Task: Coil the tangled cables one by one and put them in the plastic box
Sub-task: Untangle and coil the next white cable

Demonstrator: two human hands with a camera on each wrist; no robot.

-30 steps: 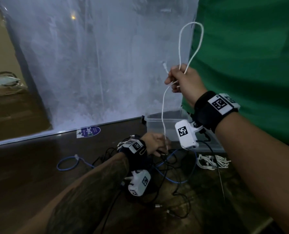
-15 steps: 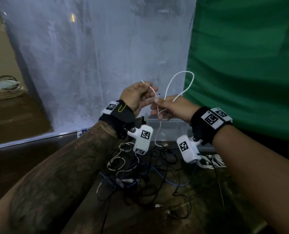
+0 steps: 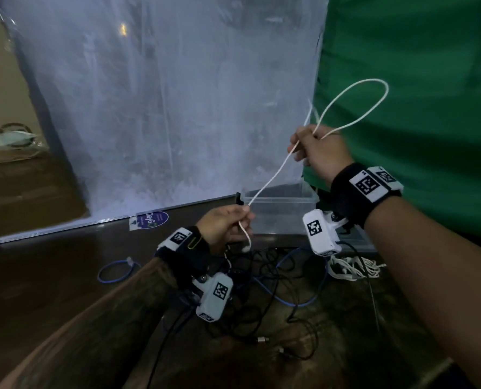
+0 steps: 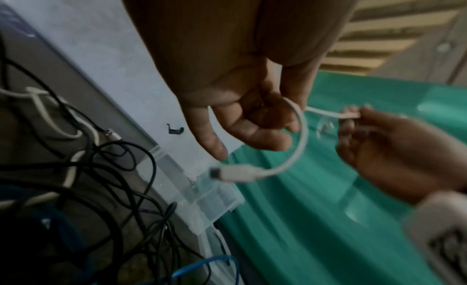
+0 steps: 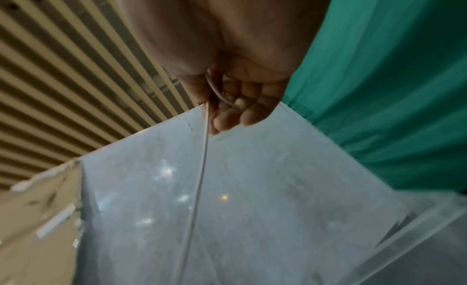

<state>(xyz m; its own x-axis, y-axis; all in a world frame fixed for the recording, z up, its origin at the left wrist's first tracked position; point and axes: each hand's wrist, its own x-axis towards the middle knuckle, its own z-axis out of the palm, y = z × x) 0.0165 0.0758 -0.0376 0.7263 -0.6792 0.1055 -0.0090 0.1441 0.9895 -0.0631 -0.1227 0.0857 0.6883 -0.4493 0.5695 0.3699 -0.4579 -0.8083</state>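
Note:
A thin white cable runs taut between my two hands. My right hand is raised before the green cloth and grips the cable, with a loop standing above the fist. Lower down, my left hand pinches the cable near its end; the white plug dangles below the fingers. In the right wrist view the cable drops from my curled fingers. The clear plastic box stands on the floor behind my left hand. A tangle of black and blue cables lies beneath both hands.
A bundle of white cable lies right of the tangle, by the box. A blue cable loop sits apart on the dark floor to the left. A frosted plastic sheet hangs behind, next to a green cloth.
My hands were together at chest height half a second ago. Now the right hand has risen to the right and the left has dropped, drawing the white cable out between them.

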